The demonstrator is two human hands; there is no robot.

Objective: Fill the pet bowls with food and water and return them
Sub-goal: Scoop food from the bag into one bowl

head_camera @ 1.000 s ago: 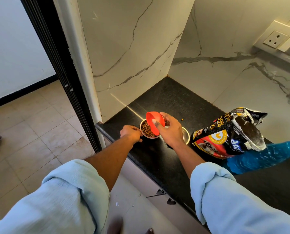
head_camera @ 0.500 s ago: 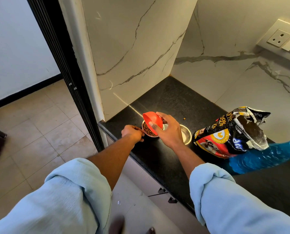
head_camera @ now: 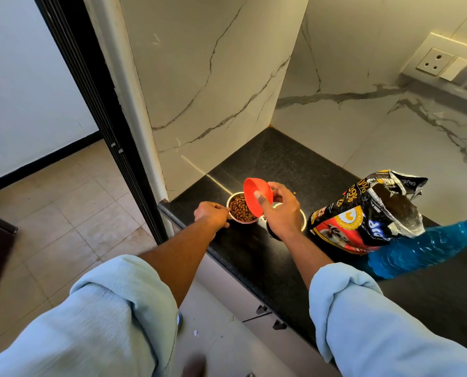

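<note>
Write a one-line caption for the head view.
Right hand tips red scoop over kibble-filled steel bowl steadied by left hand.

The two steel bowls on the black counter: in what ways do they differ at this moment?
The left steel bowl holds brown kibble and is in plain view; the right steel bowl is mostly hidden behind the right hand, and no food shows in it. The left hand holds the left bowl's rim; no hand visibly touches the right one. The tilted red scoop is over the left bowl only. Both are shiny metal and stand on the counter.
</note>
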